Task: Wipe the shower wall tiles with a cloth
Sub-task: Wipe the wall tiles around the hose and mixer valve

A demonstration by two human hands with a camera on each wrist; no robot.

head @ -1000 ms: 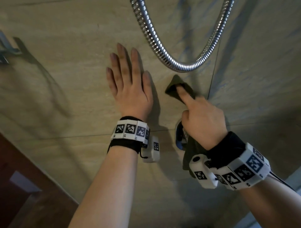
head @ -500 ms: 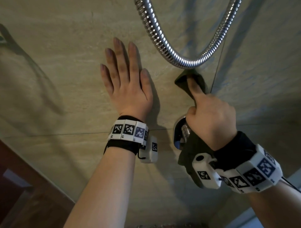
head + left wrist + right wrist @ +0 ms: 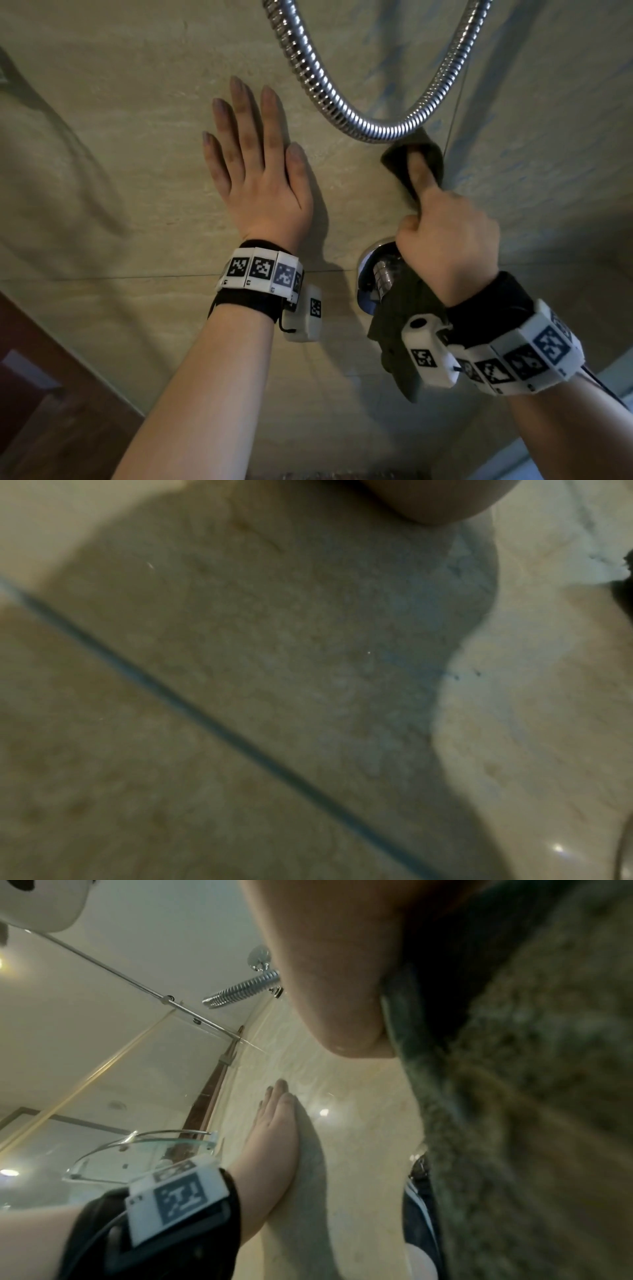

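The beige shower wall tiles (image 3: 102,171) fill the head view. My left hand (image 3: 257,171) lies flat on the wall with straight fingers; the right wrist view shows that left hand (image 3: 274,1123) edge-on against the tile. My right hand (image 3: 445,233) grips a dark olive cloth (image 3: 400,332), its index finger pressing the cloth's upper end (image 3: 394,161) to the tile just under the hose loop. The cloth (image 3: 531,1096) fills the right side of the right wrist view. The left wrist view shows only blurred tile (image 3: 240,669) and a grout line.
A chrome shower hose (image 3: 342,113) loops down above my right hand. A chrome wall fitting (image 3: 373,274) sits under my right palm. A vertical grout line (image 3: 455,102) runs right of the cloth. A glass corner shelf (image 3: 143,1153) and glass screen stand left.
My right hand has slid the cloth up and to the right, to just beneath the hose loop. The left hand has stayed flat on the wall.
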